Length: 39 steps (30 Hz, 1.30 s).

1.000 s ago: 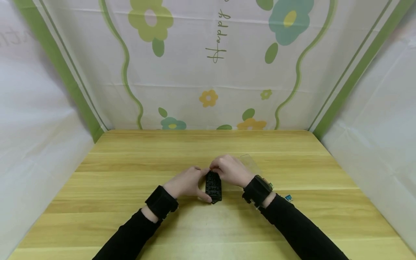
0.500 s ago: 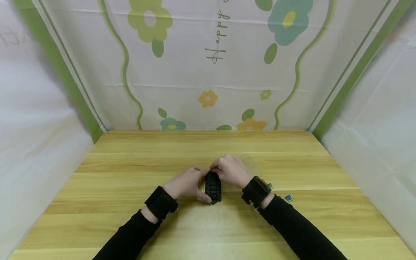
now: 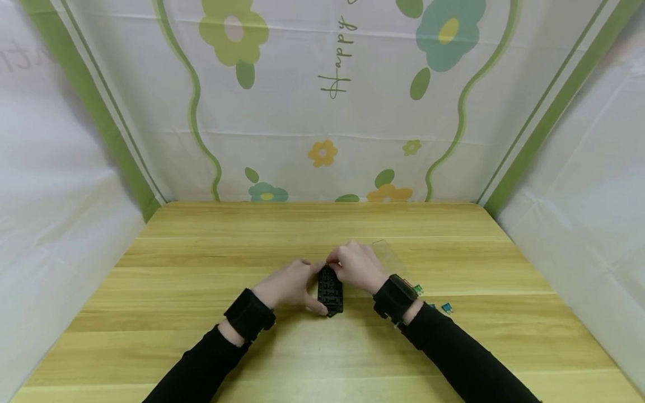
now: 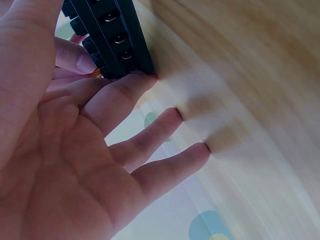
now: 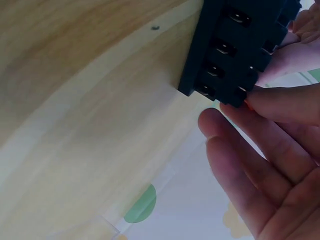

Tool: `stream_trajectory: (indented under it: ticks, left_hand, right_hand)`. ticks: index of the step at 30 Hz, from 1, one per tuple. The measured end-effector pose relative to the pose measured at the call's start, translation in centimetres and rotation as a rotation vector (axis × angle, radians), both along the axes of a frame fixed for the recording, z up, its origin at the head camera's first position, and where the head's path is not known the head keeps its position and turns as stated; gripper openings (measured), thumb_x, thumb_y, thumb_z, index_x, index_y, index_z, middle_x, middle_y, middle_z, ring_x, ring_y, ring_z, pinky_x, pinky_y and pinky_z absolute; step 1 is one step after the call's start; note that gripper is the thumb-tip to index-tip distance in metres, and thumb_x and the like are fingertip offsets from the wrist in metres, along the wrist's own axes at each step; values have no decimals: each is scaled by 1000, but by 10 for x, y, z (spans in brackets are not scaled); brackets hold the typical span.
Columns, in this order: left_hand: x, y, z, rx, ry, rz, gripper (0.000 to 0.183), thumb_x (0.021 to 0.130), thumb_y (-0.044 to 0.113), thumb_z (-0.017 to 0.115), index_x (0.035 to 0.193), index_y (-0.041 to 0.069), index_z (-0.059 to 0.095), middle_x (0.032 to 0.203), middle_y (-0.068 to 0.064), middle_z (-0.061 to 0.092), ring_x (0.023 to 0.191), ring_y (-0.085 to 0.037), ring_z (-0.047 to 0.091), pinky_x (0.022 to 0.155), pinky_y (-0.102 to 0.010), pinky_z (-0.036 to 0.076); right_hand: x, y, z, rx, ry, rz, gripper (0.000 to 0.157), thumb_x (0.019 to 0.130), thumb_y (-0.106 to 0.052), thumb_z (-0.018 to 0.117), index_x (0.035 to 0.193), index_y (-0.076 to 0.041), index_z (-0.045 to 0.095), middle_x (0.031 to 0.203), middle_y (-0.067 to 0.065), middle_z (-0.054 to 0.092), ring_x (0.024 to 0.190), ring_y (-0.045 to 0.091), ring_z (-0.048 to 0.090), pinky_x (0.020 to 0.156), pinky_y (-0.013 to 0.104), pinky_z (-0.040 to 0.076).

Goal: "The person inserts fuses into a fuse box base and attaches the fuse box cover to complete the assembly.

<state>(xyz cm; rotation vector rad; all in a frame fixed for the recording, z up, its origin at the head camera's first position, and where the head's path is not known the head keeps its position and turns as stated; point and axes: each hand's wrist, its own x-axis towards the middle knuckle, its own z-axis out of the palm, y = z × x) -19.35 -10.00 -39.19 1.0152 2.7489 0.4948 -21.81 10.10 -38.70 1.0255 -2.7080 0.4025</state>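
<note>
A black blade-fuse box (image 3: 330, 292) lies lengthwise on the table, its slotted side wall (image 5: 225, 55) facing the right wrist camera. My left hand (image 3: 289, 284) holds it, thumb at the near end and index finger at the far end. In the left wrist view the other fingers (image 4: 172, 167) spread toward the tabletop. My right hand (image 3: 359, 267) is at the box's far end, thumb and index finger pinching a small orange-red fuse (image 5: 248, 104) against its top. Most of that fuse is hidden by the fingertips.
Beyond my right hand a clear plastic cover (image 3: 389, 256) lies on the wooden table (image 3: 242, 229). Near my right wrist are a green fuse (image 3: 418, 289) and a blue fuse (image 3: 447, 308), with another blue one partly behind the sleeve. A flowered cloth (image 3: 322, 112) hangs behind.
My right wrist has shifted slightly left, uncovering more of the small fuses beside it. The fingers stay at the box's far end; my left hand and the box hold their place.
</note>
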Motion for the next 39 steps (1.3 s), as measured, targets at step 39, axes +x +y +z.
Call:
stream_trajectory:
  ticks: [39]
  left_hand:
    - [3,-1,0,35,14,-25,94,67,58,78,141,11,46,107,-8,59,98,-20,53,75,-28,39]
  right_hand:
    - [-4,-12,12,137,32,71,27,83,-8,70,60,-18,60,55,-9,47,48,4,39,51,19,30]
